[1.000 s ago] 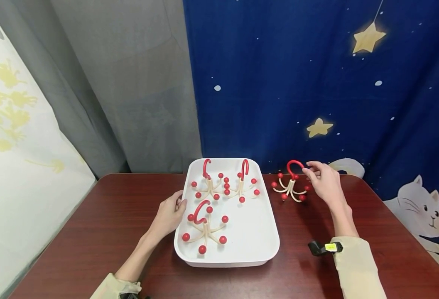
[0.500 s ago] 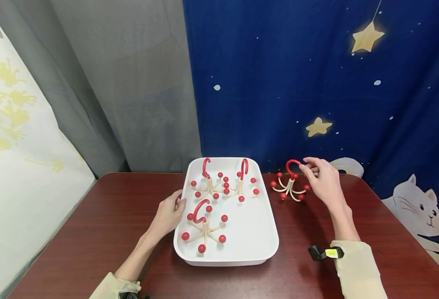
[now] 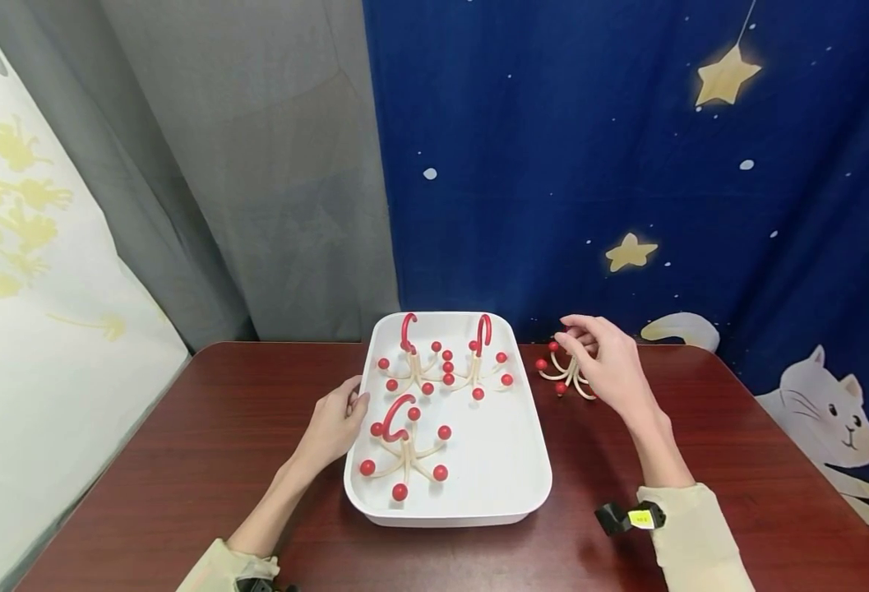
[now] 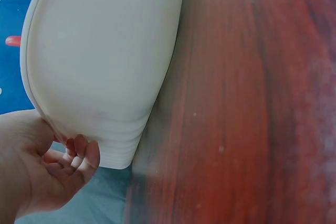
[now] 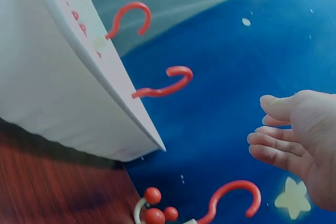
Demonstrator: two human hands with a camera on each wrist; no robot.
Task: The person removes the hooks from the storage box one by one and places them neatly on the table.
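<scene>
At its left side, my left hand (image 3: 336,418) grips the rim of a white tray (image 3: 504,464). In the left wrist view that hand's (image 4: 58,166) fingers curl at the tray's edge (image 4: 105,56). A hanger (image 3: 570,377) with a red hook, pale curved arms and red ball tips stands upright on the table right of the tray. My right hand (image 3: 615,362) is in front of it in the head view, covering its hook. The right wrist view shows the right hand (image 5: 310,142) with loosely bent fingers, holding nothing, apart from the red hook (image 5: 236,184).
Inside the tray stand three like hangers: one back left (image 3: 414,367), one back right (image 3: 476,366), and one front left (image 3: 407,454). The two back ones have ball tips close together. A dark red wooden table (image 3: 256,395) carries everything; a blue curtain (image 3: 515,164) hangs behind.
My right hand has moved left from the end of the red hook, where its fingertips were, and now covers the hook. The left hand and tray stay in place.
</scene>
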